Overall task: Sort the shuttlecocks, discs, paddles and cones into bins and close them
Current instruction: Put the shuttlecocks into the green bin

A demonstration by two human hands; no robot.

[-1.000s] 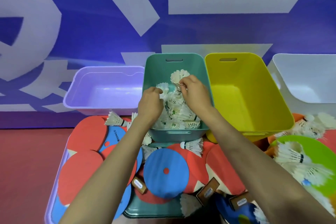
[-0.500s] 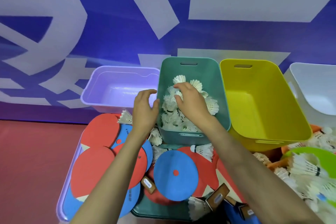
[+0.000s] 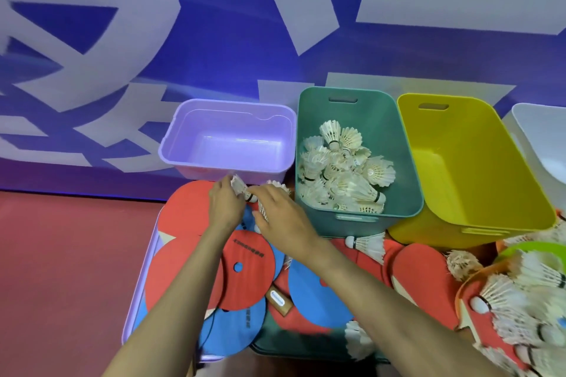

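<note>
Both hands have come together in front of the purple bin [image 3: 183,138], over the red and blue discs [image 3: 245,272]. My left hand [image 3: 225,205] grips a white shuttlecock [image 3: 238,185] by its feathers. Fingers of my right hand [image 3: 283,217] curl over a second shuttlecock [image 3: 263,210], and a third [image 3: 277,184] lies just behind it. The teal bin [image 3: 309,113] to the right holds several shuttlecocks [image 3: 346,174]. A paddle's wooden handle [image 3: 278,300] pokes out between the discs.
The yellow bin [image 3: 477,193] and white bin [image 3: 533,131] stand right of the teal one, nothing seen inside them. One loose shuttlecock [image 3: 367,243] lies in front of the teal bin. A heap of shuttlecocks [image 3: 526,300] and a green disc [image 3: 520,249] sit at the right. Red floor lies to the left.
Both hands left the teal bin and moved left and nearer, down to the loose shuttlecocks in front of the purple bin. The camera view shifted left.
</note>
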